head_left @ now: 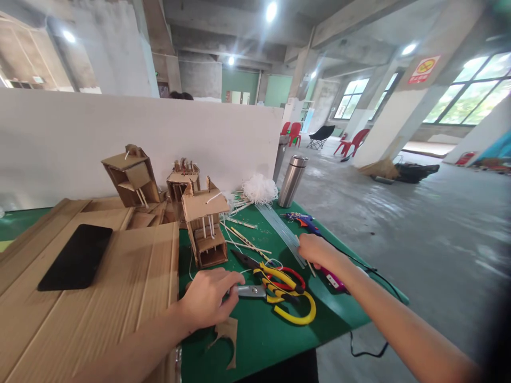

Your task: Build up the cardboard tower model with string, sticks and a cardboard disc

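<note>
My left hand rests on the green mat, fingers curled over the blade end of the yellow-handled scissors. Red-and-yellow pliers lie right beside them. My right hand reaches further back, fingers closed on a thin wooden stick next to a clear ruler. A small cardboard house model stands just beyond my left hand. A cut cardboard scrap lies near the table's front edge.
Two more cardboard models stand by a white partition. Cardboard sheets with a black phone cover the left. A steel flask, a glue gun, loose sticks and white fluff sit at the back.
</note>
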`<act>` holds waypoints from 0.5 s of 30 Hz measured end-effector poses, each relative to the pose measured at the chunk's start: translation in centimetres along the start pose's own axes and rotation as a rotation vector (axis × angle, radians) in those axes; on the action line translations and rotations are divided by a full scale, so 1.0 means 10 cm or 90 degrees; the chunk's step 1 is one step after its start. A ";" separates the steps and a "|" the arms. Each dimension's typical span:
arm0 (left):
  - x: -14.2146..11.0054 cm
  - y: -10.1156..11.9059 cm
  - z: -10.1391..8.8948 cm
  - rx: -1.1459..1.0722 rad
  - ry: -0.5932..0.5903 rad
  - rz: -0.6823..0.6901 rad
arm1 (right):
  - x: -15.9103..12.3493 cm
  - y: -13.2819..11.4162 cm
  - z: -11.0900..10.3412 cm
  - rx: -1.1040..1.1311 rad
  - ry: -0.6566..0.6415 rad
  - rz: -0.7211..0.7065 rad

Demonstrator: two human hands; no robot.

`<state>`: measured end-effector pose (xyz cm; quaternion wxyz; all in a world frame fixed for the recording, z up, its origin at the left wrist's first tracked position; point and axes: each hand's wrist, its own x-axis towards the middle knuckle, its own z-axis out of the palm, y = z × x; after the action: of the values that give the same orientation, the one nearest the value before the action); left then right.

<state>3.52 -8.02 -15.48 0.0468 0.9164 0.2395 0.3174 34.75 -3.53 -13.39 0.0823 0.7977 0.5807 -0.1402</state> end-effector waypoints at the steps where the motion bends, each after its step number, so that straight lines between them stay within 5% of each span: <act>1: 0.00 0.00 0.00 -0.002 0.001 -0.003 | 0.01 -0.01 -0.02 -0.003 0.003 -0.005; 8: -0.02 -0.01 -0.04 -0.024 -0.008 -0.013 | 0.08 -0.38 -0.17 0.037 0.175 -0.191; 15: -0.02 0.00 -0.07 -0.043 -0.012 -0.021 | 0.43 -0.78 0.17 0.141 0.247 -0.313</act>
<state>2.96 -8.13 -15.05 0.0851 0.9133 0.2432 0.3155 28.38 2.28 -16.09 -0.1535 0.6498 0.7417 -0.0634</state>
